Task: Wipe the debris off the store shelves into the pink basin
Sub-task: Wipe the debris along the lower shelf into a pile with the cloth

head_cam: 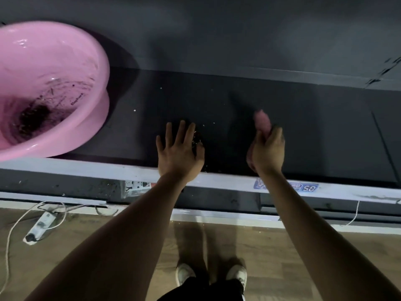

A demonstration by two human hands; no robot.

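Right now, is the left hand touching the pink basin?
Apart. The head view shows bare dark shelf between the left hand and the pink basin, which sits further left.

A shop: a dark display shelf point(238, 101) runs across at twelve o'clock, its pale front rail carrying a blue price label point(303, 187) at three o'clock.

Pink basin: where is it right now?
In the head view, the pink basin sits at the far left on the dark shelf, left of the left hand, with dark debris in its bottom.
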